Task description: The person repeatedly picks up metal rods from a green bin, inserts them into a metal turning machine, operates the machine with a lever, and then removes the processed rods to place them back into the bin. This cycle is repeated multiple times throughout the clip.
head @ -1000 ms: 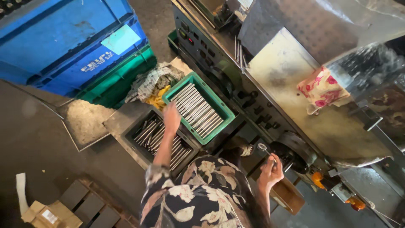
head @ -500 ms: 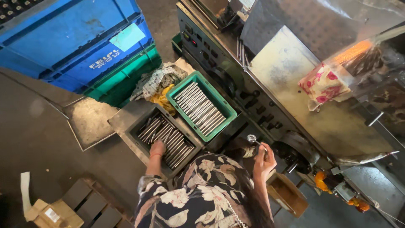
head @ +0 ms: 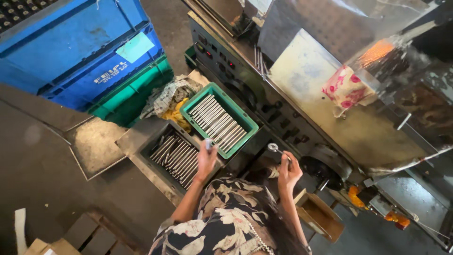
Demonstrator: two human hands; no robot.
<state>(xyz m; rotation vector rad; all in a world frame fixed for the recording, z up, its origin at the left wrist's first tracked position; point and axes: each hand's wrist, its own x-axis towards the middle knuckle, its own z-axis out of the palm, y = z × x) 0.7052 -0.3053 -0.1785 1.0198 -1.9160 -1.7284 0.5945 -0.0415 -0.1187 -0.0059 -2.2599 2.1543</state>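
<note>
The left hand [head: 206,159] is closed around the end of a short metal rod [head: 208,143], lifted just above the grey metal tray [head: 141,141] of loose rods that sits below and to its left. The right hand [head: 289,172] pinches another thin rod with a round end [head: 273,148], held up in front of the machine's control panel [head: 245,89]; from this height I cannot tell quite how firm that pinch is. Between the two hands and a little beyond them lies the green crate [head: 250,125], its rods laid in a neat row. Both grips look light and near the tips, so either rod could slip and fall, likely into the dark gap between the crate and the machine, or clatter back among the loose ones in the tray. The rod in the left hand is also near the crate's rim, and a careless swing could knock the ordered row askew. A bundle of rags [head: 170,97] lies beyond the tray, well away from both hands.
</note>
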